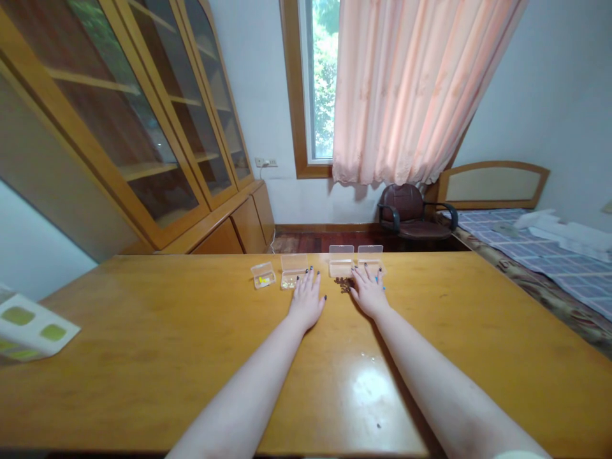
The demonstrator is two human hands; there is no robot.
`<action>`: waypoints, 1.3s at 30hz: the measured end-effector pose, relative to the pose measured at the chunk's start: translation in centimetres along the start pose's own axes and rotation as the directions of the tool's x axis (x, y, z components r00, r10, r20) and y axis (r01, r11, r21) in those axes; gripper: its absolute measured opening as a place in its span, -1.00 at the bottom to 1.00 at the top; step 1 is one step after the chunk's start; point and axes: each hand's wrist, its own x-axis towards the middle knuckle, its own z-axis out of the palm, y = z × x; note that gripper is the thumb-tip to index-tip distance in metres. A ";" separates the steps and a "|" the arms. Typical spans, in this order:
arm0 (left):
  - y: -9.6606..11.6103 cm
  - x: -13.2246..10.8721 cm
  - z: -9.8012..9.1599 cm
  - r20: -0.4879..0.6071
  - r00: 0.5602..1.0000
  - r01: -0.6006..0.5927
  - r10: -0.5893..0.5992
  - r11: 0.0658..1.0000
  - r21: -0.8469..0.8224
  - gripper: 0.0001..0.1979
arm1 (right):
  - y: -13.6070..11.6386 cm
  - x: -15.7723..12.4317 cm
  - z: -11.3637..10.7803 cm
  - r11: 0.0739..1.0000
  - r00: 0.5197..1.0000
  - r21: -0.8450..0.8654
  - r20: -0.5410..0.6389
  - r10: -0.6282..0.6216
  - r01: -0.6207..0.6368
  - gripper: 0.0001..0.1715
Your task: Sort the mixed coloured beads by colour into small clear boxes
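Observation:
My left hand [306, 301] lies palm down on the table with its fingers spread. Its fingertips reach a clear plastic box [294, 261] with its lid up and small pale pieces [288, 282] inside. My right hand [370, 293] is also flat, fingers apart, beside a pile of small brown pieces [343, 284]. Small blue pieces [383, 287] show at its right edge, partly covered by the fingers. Behind it stand two more open clear boxes, a left box [341, 253] and a right box [370, 250]. Another open box [259, 270] at far left holds yellow pieces [264, 280].
The wooden table [167, 331] spans the foreground. A white carton with yellow-green patches [52, 341] lies at its left edge. Beyond the table are a glass-door cabinet [191, 127], a dark armchair [408, 210] and a bed [516, 236].

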 end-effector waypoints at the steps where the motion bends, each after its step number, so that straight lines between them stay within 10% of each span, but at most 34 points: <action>1: 1.0 0.7 0.3 0.006 1.000 0.000 0.000 1.000 -0.027 -0.32 | -0.1 0.0 0.0 1.000 1.000 0.002 0.009 0.007 -0.007 -0.38; 11: 5.6 5.0 3.2 0.149 0.986 0.109 -0.079 0.973 -0.204 -0.38 | 0.0 0.0 -0.3 0.999 0.999 0.036 0.010 0.030 -0.031 -0.46; 24: 4.4 3.1 2.6 0.171 0.985 0.034 0.021 0.949 -0.313 -0.39 | 0.1 -0.8 -0.5 0.999 0.997 0.042 -0.081 -0.021 0.024 -0.57; 39: 5.2 -1.9 -0.3 0.283 0.959 0.058 0.022 0.961 -0.272 -0.35 | -1.1 -3.0 -1.3 0.916 0.990 0.387 0.129 0.058 -0.104 -0.41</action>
